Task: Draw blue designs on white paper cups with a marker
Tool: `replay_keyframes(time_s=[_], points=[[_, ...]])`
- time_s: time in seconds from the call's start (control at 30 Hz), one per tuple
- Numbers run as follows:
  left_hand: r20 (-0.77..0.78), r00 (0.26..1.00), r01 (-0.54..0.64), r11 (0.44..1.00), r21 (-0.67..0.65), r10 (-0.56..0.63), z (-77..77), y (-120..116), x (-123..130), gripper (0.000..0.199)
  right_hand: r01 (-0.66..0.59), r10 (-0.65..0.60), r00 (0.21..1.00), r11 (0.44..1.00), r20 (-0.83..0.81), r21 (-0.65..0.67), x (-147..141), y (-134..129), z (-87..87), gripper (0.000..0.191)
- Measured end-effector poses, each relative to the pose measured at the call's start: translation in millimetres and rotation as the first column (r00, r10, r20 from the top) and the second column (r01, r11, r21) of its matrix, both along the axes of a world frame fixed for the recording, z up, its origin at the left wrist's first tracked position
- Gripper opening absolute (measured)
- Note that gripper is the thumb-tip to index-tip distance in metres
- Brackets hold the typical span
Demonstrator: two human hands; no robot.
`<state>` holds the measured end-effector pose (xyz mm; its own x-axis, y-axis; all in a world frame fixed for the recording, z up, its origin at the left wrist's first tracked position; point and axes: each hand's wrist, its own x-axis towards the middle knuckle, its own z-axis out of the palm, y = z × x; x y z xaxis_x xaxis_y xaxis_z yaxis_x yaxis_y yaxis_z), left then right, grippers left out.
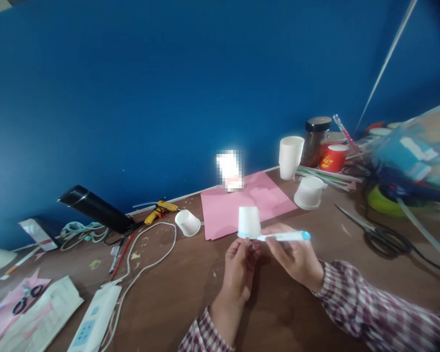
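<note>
A white paper cup (249, 220) is upside down in front of me, with light blue marks along its lower rim. My left hand (241, 266) pinches that rim from below, fingers closed on it. In my right hand (296, 259) is a white marker (284, 236) with a light blue end, held level. Its tip points left and meets or nearly touches the cup's rim; exact contact is too small to tell. Pink paper sheets (223, 212) lie just behind the cup. Another white paper cup (188, 223) rests on its side to the left.
To the right are stacked cups (291, 156), an upturned cup (309, 192), large scissors (383, 239) and a red cup (333, 159). On the left lie a yellow glue gun (160, 211), a black cylinder (97, 208) and a power strip (95, 318) with its white cable.
</note>
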<state>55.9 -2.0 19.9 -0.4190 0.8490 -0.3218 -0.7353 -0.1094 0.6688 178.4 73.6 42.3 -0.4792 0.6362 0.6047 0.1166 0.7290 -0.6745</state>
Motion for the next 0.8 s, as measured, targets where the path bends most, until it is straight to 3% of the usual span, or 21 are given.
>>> replay_keyframes(time_s=[0.3, 0.8], points=[[-0.05, 0.999, 0.002, 1.0, -0.023, -0.004, -3.0, -1.1, 3.3, 0.018, 0.026, -0.025, 0.999, 1.0, 0.032, -0.016, -4.7, 5.0, -13.3, 0.01], [-0.063, 0.998, -0.008, 1.0, -0.027, 0.006, -3.4, 0.9, 4.8, 0.021, 0.011, -0.012, 0.997, 1.0, 0.075, 0.009, -4.4, 4.5, -12.8, 0.012]])
